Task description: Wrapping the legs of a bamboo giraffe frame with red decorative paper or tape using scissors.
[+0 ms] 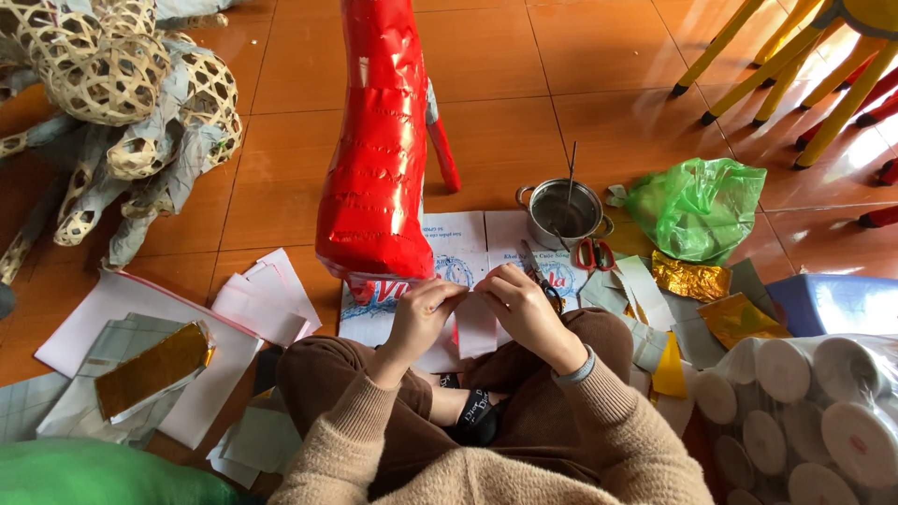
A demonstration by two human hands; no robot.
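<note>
I sit cross-legged on a tiled floor. My left hand (423, 313) and my right hand (522, 307) meet over my knees, both pinching a strip of pale pink paper (475, 329) that hangs down between them. Just beyond my hands stands a tall frame figure wrapped in shiny red foil (376, 150), its base resting on a printed white sheet (463, 251). Scissors with dark handles (543, 285) lie beside my right hand.
A small metal pot (564, 213) with a stick in it, red-handled scissors (591, 252), a green plastic bag (697, 208), gold foil pieces (690, 278) and paper scraps lie ahead right. White rolls in plastic (804, 411) sit at right. Bare woven bamboo frames (112, 84) and paper sheets (140, 355) are at left.
</note>
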